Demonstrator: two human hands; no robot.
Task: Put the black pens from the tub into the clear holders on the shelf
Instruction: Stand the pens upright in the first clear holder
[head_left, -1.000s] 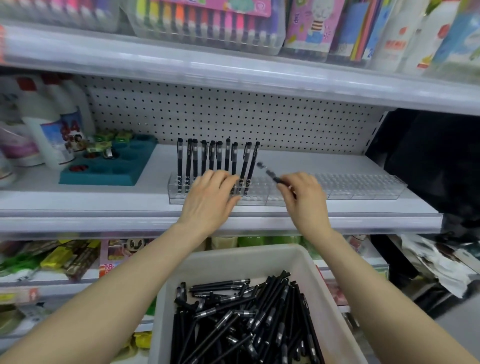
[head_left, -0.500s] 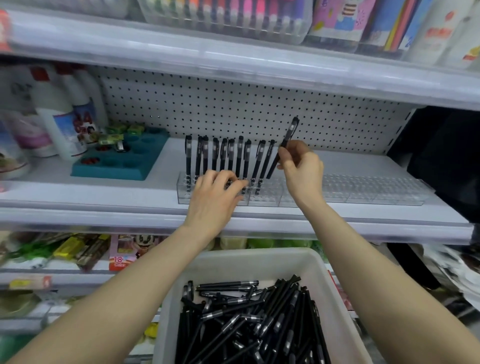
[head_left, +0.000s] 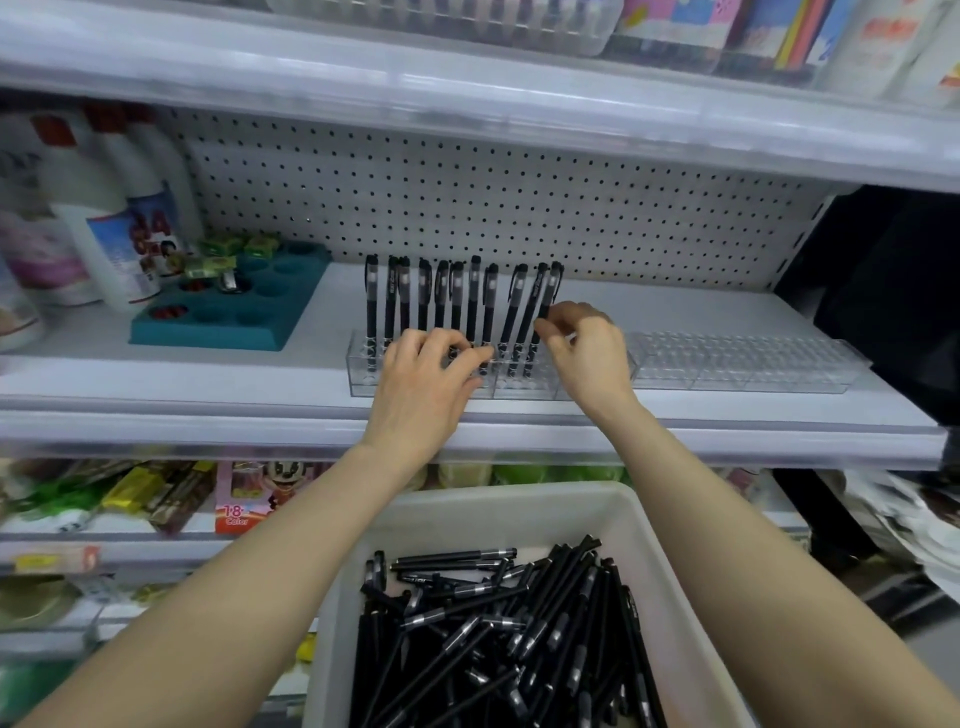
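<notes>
Pens (head_left: 498, 634) of this type are judged light, rigid and smooth-barrelled, so they need little force but may slip or tip if held near one end. Recommended hold: a pinch at mid-barrel, below the cap, which leaves the lower end free to enter a socket. Most of the stock lies loose and crossed in the white tub (head_left: 519, 499) at lower centre of the frame. A row of standing pens (head_left: 441, 301) occupies the left part of the clear holders (head_left: 743, 364) on the shelf (head_left: 208, 384) at mid-frame. The right part of the holders shows no pens.

Right hand (head_left: 587, 353): reached forward over the shelf edge, wrist raised, thumb and fingertips pinching the rightmost pen (head_left: 551, 291) at about mid-barrel. That pen leans to the right, with its lower end at the holder. Whether it is fully seated cannot be told.

Left hand (head_left: 426, 384): palm down on the front of the holder, fingers loosely bent among the pen bases, gripping nothing that shows. It is judged to steady the light holder against sliding.
</notes>
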